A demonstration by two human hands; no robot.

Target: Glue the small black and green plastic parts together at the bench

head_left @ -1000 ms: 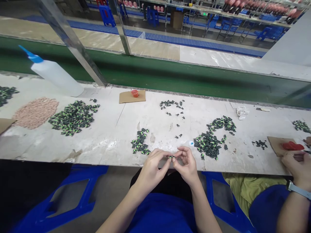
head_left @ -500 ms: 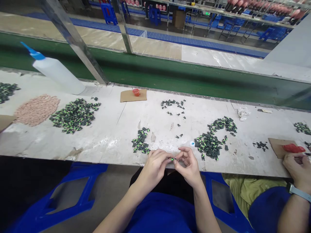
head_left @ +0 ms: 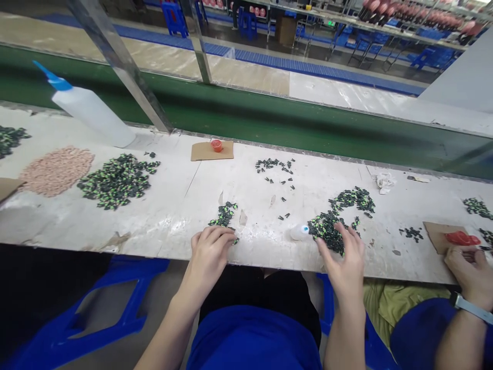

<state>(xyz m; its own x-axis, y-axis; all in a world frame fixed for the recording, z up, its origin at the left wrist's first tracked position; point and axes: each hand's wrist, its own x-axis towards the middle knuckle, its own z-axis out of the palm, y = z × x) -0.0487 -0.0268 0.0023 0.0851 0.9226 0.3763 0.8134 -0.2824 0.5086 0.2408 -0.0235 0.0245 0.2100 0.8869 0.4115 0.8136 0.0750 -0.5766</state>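
My left hand (head_left: 211,251) is at the near side of the small pile of black-and-green parts (head_left: 224,213), its fingers curled together and pointing right. A black-and-green part shows by those fingertips; whether they grip it is hidden. Over the larger pile of black-and-green parts (head_left: 326,229), my right hand (head_left: 344,256) is open, thumb and fingers spread, and nothing shows between them. Just left of that pile lies a small white bottle (head_left: 299,232) with a blue tip. Several tiny black pieces (head_left: 270,164) are scattered farther back, between the two piles.
A red cup (head_left: 216,146) sits on cardboard (head_left: 200,151) at the back. To the left are a big white bottle (head_left: 96,114), a pink heap (head_left: 57,170) and another black-and-green heap (head_left: 117,181). A co-worker's hand (head_left: 467,264) is at the right, near a red item (head_left: 461,238).
My hands were together at the table edge, holding a small black-and-green part. They have parted, the left to the small pile, the right to the larger pile. The small white bottle is now uncovered.
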